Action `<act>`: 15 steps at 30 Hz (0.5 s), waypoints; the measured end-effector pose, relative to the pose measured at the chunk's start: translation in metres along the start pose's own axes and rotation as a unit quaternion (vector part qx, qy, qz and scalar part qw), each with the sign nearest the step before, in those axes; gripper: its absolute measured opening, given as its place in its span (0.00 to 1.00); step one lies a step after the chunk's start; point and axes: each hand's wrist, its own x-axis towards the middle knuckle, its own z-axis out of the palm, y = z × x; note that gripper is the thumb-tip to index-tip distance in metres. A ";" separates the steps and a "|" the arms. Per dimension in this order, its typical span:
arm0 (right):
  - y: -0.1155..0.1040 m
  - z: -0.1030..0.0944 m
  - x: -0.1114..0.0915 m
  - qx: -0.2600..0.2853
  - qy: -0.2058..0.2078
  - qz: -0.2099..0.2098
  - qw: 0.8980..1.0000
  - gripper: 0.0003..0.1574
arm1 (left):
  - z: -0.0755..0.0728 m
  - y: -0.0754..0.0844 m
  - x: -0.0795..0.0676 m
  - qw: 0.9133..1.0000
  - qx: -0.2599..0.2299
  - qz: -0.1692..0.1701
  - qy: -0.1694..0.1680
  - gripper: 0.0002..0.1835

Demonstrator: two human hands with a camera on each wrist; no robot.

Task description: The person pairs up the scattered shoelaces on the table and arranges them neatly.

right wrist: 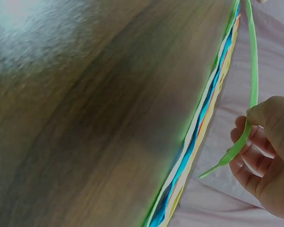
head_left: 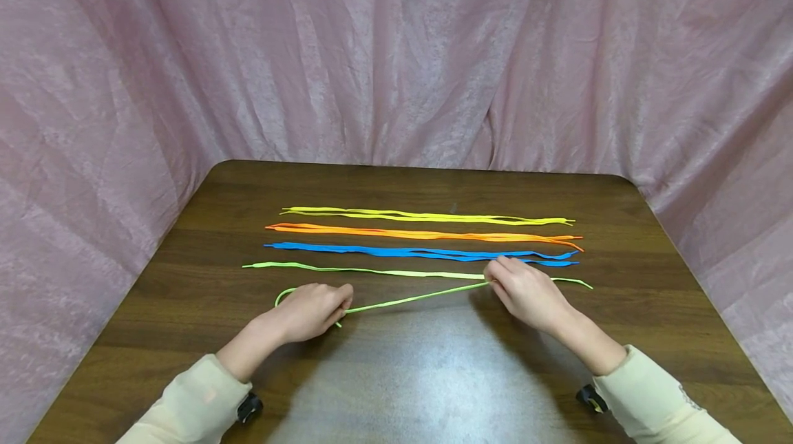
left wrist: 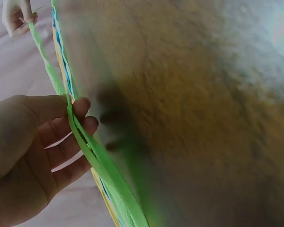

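Note:
Between both hands stretches a flat green shoelace (head_left: 415, 298), lifted off the table. My left hand (head_left: 317, 312) pinches it near the left, where a loop and a loose end hang by the fingers. In the left wrist view, thumb and fingertips press on the green lace (left wrist: 87, 146). The right hand (head_left: 525, 292) pinches the other part, and its tipped end (right wrist: 210, 171) sticks out past the fingers. A second, paler green lace (head_left: 372, 270) lies straight on the table just beyond, partly hidden by the right hand.
Beyond the green lace, blue laces (head_left: 396, 250), orange laces (head_left: 396, 233) and yellow laces (head_left: 409, 216) lie in roughly parallel rows on the brown wooden table (head_left: 434, 375). A pink curtain (head_left: 396, 58) hangs behind the table and at its sides.

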 end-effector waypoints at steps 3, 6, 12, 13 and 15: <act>0.003 0.002 -0.002 0.002 -0.003 -0.001 1.000 0.11 | -0.002 -0.001 -0.002 1.000 -0.006 -0.005 0.005 0.08; 0.006 0.002 -0.004 0.001 0.001 -0.005 1.000 0.12 | -0.005 -0.003 -0.004 1.000 -0.010 -0.021 0.015 0.07; 0.016 0.002 -0.010 -0.006 0.004 0.001 1.000 0.12 | -0.011 -0.008 -0.007 0.998 0.002 -0.045 0.041 0.07; 0.017 0.001 -0.011 -0.007 0.002 0.005 1.000 0.12 | -0.011 -0.009 -0.008 0.998 0.006 -0.049 0.044 0.07; 0.021 0.000 -0.014 -0.007 -0.003 0.014 1.000 0.12 | -0.011 -0.012 -0.010 0.997 0.012 -0.055 0.047 0.07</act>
